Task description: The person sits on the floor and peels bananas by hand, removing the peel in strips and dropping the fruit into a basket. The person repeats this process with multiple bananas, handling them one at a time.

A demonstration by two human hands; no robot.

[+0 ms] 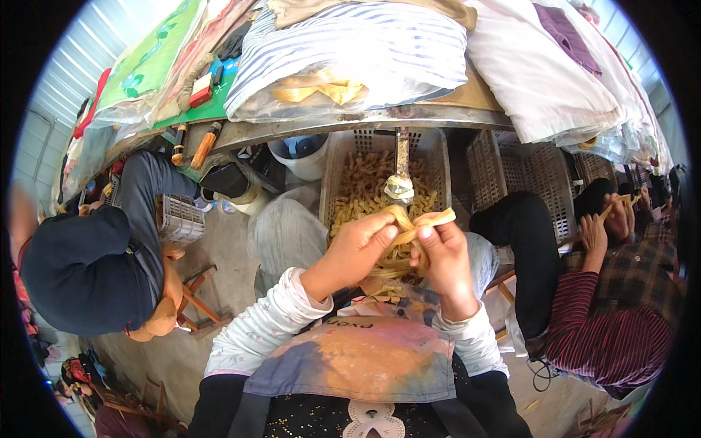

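My left hand [350,254] pinches a glossy yellow pliable strip [406,234] between thumb and fingers. On its other side my right hand [446,263] grips the same strip, which is looped over itself, with a short end sticking out to the upper right. More flat yellow strips [391,270] lie beneath my hands, close to my lap. Just beyond the fingers, a metal bar [402,156] with a pale wrapping [399,188] juts from the table edge. Under it stands a perforated plastic crate [444,164] holding many small knotted yellow-brown pieces [364,183].
The table edge [306,125] runs across ahead, bearing a striped cloth [350,49] over a plastic bag of strips. A white bucket [306,159] and another crate [531,169] stand below. One person [82,268] sits left; another person [608,323] at right also handles a strip.
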